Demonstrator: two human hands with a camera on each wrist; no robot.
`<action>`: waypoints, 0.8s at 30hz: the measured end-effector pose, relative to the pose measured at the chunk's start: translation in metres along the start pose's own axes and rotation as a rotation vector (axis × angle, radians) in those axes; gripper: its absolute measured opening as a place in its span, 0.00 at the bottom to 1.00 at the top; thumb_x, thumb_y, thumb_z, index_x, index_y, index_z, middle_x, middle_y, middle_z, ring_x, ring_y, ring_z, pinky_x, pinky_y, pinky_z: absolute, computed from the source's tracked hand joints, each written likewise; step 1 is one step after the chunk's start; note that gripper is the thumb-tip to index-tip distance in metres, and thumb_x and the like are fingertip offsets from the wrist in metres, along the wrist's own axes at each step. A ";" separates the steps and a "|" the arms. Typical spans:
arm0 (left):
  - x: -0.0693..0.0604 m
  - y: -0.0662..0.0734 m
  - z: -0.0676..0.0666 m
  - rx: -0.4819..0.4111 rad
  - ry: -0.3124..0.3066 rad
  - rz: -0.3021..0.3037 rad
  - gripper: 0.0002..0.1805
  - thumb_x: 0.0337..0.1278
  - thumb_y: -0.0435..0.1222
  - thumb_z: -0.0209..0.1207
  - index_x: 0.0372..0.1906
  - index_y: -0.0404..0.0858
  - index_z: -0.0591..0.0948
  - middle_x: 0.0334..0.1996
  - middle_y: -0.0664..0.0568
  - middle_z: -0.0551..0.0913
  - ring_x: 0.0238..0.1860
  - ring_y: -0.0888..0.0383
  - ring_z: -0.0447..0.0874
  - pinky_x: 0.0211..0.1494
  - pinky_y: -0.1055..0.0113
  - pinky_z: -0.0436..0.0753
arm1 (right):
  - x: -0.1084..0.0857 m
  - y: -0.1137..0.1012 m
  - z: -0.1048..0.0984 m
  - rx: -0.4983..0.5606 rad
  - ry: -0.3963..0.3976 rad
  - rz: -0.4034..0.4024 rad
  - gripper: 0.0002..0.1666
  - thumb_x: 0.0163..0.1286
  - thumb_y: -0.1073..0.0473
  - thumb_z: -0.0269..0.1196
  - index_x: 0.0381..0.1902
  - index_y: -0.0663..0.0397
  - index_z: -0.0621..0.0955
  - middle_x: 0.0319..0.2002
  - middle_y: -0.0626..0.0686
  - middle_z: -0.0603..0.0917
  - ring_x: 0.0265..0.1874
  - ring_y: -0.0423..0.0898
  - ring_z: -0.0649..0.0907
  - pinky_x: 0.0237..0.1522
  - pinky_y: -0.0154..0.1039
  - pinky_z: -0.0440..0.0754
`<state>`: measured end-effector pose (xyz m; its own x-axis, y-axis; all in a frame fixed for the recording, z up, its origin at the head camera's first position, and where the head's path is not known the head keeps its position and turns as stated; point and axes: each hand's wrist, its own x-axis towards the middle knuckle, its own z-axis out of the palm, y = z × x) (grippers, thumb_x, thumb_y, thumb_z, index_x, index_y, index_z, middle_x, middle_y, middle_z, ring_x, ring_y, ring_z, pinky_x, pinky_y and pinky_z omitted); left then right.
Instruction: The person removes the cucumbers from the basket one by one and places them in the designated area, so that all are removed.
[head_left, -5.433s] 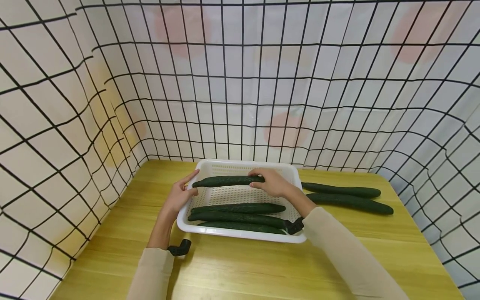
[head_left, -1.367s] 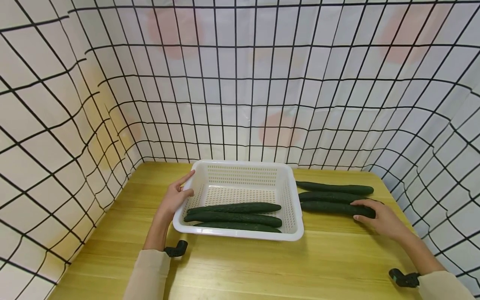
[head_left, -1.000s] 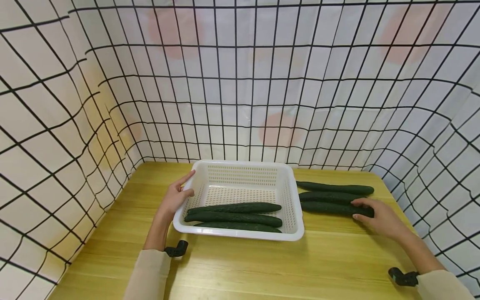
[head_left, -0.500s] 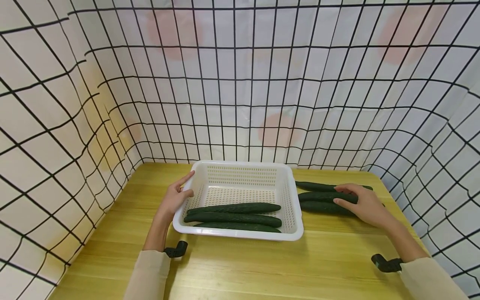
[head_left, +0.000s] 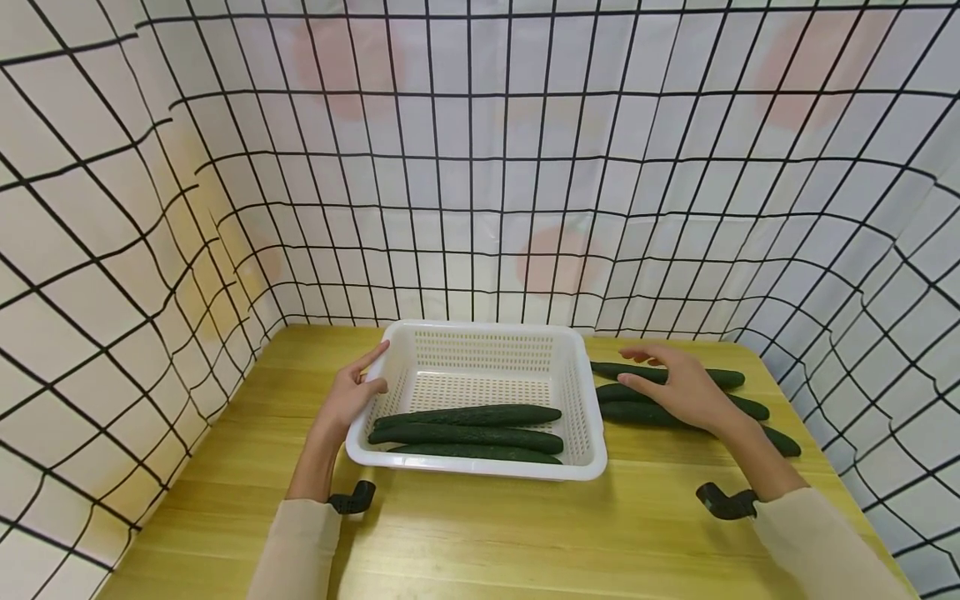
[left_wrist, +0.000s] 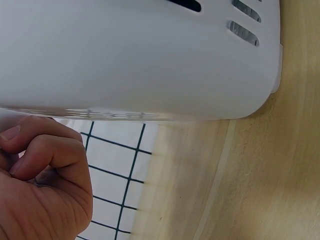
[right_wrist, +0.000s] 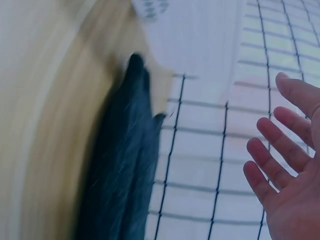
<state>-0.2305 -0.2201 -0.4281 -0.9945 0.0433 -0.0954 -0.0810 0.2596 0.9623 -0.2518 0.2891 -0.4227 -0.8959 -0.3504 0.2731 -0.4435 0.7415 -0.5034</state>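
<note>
- Hovering w/ R hand (head_left: 686, 387), spread & holding nothing, over 3 loose cukes (head_left: 750, 407) on table (head_left: 465, 542), R of basket (head_left: 476, 473).
- Closest to rear cuke (head_left: 720, 378), by look of head view; w/ long axis L–R, end-on to basket.
- Gripping basket's L rim w/ L hand (head_left: 351, 400), much farther from loose cukes.
- See 3 more cukes (head_left: 468, 434) inside, nr front wall.

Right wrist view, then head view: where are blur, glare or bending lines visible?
Right wrist view: cucumbers and table are blurred. Head view: cucumbers look crisper, pale glare lies on the table in front of the basket, and grid lines bend toward the sides.
</note>
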 end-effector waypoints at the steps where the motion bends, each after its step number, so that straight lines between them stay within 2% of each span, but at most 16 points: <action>1: 0.000 0.000 0.000 0.001 0.000 0.000 0.41 0.62 0.27 0.55 0.80 0.49 0.64 0.70 0.28 0.71 0.53 0.45 0.79 0.47 0.58 0.85 | 0.003 -0.005 0.001 0.003 -0.001 -0.010 0.31 0.72 0.43 0.66 0.67 0.51 0.78 0.62 0.58 0.82 0.59 0.60 0.80 0.61 0.63 0.76; 6: 0.001 -0.001 -0.001 0.007 -0.001 0.005 0.41 0.61 0.27 0.55 0.80 0.50 0.64 0.70 0.29 0.71 0.53 0.46 0.79 0.45 0.60 0.85 | 0.018 -0.030 0.008 0.044 -0.015 -0.067 0.29 0.71 0.46 0.68 0.65 0.49 0.79 0.61 0.55 0.83 0.58 0.58 0.81 0.60 0.60 0.78; 14: 0.002 -0.004 -0.001 0.009 -0.002 0.012 0.41 0.60 0.28 0.56 0.80 0.50 0.64 0.72 0.29 0.70 0.57 0.43 0.77 0.46 0.60 0.84 | 0.033 -0.063 0.029 0.120 -0.100 -0.135 0.28 0.72 0.45 0.66 0.66 0.48 0.79 0.63 0.54 0.82 0.60 0.54 0.80 0.62 0.58 0.78; 18: 0.003 -0.005 -0.001 0.007 -0.001 0.013 0.42 0.60 0.27 0.56 0.80 0.50 0.64 0.72 0.29 0.69 0.58 0.42 0.77 0.45 0.60 0.84 | 0.039 -0.074 0.042 0.157 -0.135 -0.174 0.28 0.72 0.46 0.66 0.66 0.48 0.78 0.62 0.53 0.82 0.61 0.53 0.80 0.62 0.58 0.78; 24: 0.004 -0.005 -0.001 -0.001 -0.007 0.009 0.42 0.60 0.27 0.55 0.80 0.51 0.64 0.72 0.30 0.69 0.59 0.42 0.77 0.48 0.58 0.85 | 0.048 -0.085 0.060 0.227 -0.197 -0.182 0.30 0.72 0.46 0.67 0.67 0.51 0.77 0.63 0.53 0.81 0.63 0.54 0.79 0.64 0.58 0.77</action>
<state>-0.2338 -0.2226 -0.4331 -0.9947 0.0525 -0.0881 -0.0716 0.2586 0.9633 -0.2584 0.1753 -0.4162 -0.7798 -0.5850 0.2227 -0.5708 0.5185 -0.6367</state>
